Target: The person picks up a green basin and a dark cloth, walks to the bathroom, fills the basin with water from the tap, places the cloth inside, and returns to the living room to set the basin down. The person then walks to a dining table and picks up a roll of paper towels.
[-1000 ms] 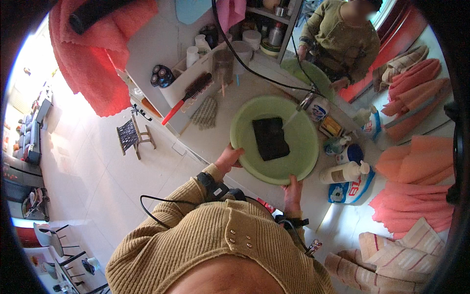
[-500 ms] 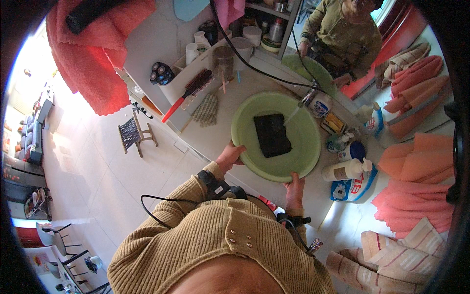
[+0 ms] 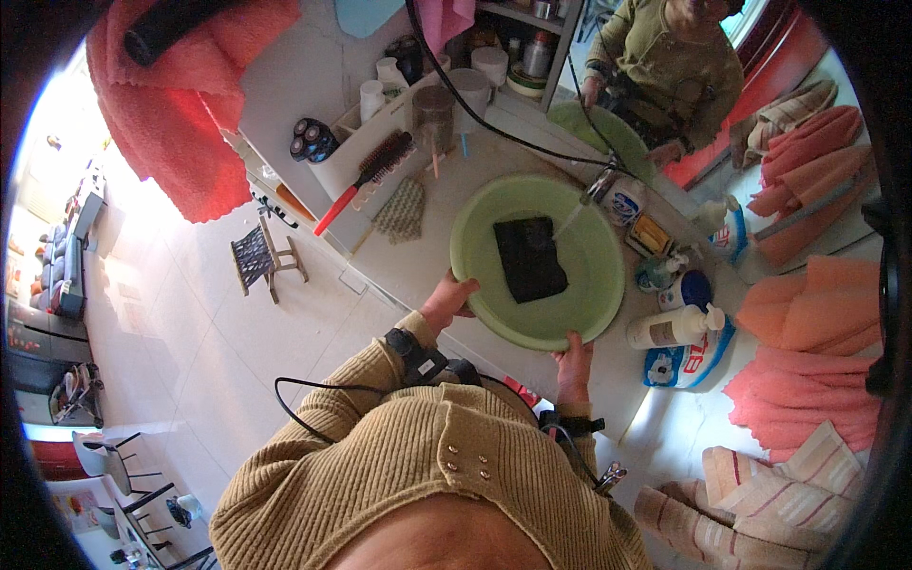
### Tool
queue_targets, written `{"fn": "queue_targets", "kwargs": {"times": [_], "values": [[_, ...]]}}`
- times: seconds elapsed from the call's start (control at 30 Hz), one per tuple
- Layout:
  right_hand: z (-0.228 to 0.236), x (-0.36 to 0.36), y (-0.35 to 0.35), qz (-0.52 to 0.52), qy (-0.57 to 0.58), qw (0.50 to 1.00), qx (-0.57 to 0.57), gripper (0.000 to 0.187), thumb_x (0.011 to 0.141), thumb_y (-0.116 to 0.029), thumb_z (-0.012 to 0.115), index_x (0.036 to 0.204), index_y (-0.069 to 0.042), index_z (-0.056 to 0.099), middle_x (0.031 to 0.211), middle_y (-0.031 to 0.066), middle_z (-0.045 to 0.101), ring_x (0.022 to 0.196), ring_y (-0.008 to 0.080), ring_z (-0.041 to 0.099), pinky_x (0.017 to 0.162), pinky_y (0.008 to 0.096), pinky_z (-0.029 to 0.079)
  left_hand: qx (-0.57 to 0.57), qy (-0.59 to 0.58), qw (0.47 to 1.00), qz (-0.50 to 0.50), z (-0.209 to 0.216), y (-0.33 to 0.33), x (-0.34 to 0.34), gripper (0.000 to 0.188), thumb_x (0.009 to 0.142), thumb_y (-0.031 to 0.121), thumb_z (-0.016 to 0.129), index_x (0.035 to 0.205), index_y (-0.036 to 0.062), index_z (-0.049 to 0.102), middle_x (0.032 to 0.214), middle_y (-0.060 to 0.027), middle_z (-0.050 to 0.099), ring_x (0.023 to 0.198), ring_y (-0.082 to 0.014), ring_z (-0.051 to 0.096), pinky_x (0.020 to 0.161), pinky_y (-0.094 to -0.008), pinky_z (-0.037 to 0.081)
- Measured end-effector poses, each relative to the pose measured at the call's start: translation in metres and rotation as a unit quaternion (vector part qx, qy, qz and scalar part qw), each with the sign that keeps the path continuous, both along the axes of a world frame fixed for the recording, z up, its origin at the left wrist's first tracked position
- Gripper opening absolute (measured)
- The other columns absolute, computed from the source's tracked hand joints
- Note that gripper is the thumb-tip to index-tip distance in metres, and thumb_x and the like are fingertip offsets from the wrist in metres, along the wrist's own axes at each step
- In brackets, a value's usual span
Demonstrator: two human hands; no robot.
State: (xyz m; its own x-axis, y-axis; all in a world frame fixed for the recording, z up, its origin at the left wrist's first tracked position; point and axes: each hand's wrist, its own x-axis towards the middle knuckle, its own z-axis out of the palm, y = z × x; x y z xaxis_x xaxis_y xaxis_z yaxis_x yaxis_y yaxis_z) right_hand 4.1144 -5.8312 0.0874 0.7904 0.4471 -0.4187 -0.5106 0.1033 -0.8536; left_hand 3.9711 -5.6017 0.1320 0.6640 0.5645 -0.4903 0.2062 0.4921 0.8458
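Note:
A pale green plastic basin [image 3: 597,299] sits on the white counter under a metal faucet [image 3: 600,182]. A thin stream of water falls from the faucet into it. Inside lies a flat, dark, roughly rectangular piece [image 3: 530,260] that looks like folded cloth; its exact kind is unclear. My left hand [image 3: 447,300] grips the basin's near left rim, thumb over the edge and fingers below. At the near right rim, my right hand [image 3: 574,367] holds on in the same way, with its fingers partly hidden by the wall.
Right of the basin stand a white pump bottle [image 3: 674,328], a blue-and-white pack [image 3: 692,359] and a soap box [image 3: 651,235]. Leftward lie a red-handled hairbrush [image 3: 364,185], a textured mat [image 3: 401,211] and a shaver [image 3: 313,140]. A black cable [image 3: 494,125] crosses above. Behind is a mirror [image 3: 665,85].

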Motion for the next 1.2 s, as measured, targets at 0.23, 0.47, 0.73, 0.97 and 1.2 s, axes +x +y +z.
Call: {"fn": "queue_targets", "kwargs": {"times": [0.23, 0.47, 0.73, 0.97, 1.2], "values": [[0.005, -0.003, 0.002, -0.013, 0.002, 1.0, 0.0, 0.048, 0.075, -0.018, 0.055, 0.12, -0.012, 0.04, 0.111, 0.0061, 0.05, 0.091, 0.0222, 0.053, 0.064, 0.0349, 0.048, -0.004, -0.01, 1.0, -0.002, 0.003, -0.001, 0.0, 0.049, 0.079, 0.012, 0.049, 0.125, 0.0085, 0.033, 0.107, -0.0108, 0.054, 0.08, -0.0245, 0.061, 0.055, -0.0379, 0.055], [0.01, -0.004, 0.001, 0.002, 0.003, 1.0, 0.023, 0.052, 0.076, -0.019, 0.055, 0.123, -0.011, 0.036, 0.115, 0.0073, 0.047, 0.096, 0.0228, 0.051, 0.069, 0.0368, 0.048, 0.006, -0.016, 1.0, -0.015, -0.002, 0.001, 0.0, 0.049, 0.08, 0.013, 0.049, 0.125, 0.0065, 0.031, 0.107, -0.0128, 0.054, 0.081, -0.0255, 0.062, 0.057, -0.0376, 0.056], [-0.001, 0.002, -0.001, 0.027, -0.004, 1.0, 0.0, 0.051, 0.076, -0.021, 0.057, 0.122, -0.011, 0.037, 0.114, 0.0072, 0.048, 0.092, 0.0222, 0.053, 0.066, 0.0345, 0.048, -0.006, -0.019, 1.0, -0.017, -0.005, 0.002, 0.0, 0.049, 0.079, 0.013, 0.049, 0.125, 0.0065, 0.031, 0.106, -0.013, 0.054, 0.082, -0.0264, 0.062, 0.058, -0.0398, 0.056], [-0.001, 0.0, 0.0, 0.003, -0.002, 1.0, 0.029, 0.051, 0.077, -0.019, 0.055, 0.123, -0.013, 0.036, 0.114, 0.0081, 0.048, 0.093, 0.0234, 0.053, 0.066, 0.0356, 0.049, 0.006, -0.016, 1.0, -0.003, 0.001, -0.001, 0.0, 0.051, 0.077, 0.013, 0.05, 0.124, 0.0061, 0.032, 0.106, -0.0131, 0.054, 0.08, -0.0261, 0.061, 0.056, -0.039, 0.055], [0.004, -0.001, 0.001, -0.002, 0.009, 1.0, 0.018, 0.051, 0.077, -0.017, 0.054, 0.123, -0.012, 0.035, 0.113, 0.0089, 0.048, 0.094, 0.0248, 0.053, 0.068, 0.037, 0.049, -0.001, -0.023, 1.0, -0.004, -0.003, 0.0, 0.0, 0.052, 0.076, 0.012, 0.05, 0.124, 0.0065, 0.032, 0.105, -0.0126, 0.054, 0.081, -0.0267, 0.061, 0.057, -0.0391, 0.055]]}}
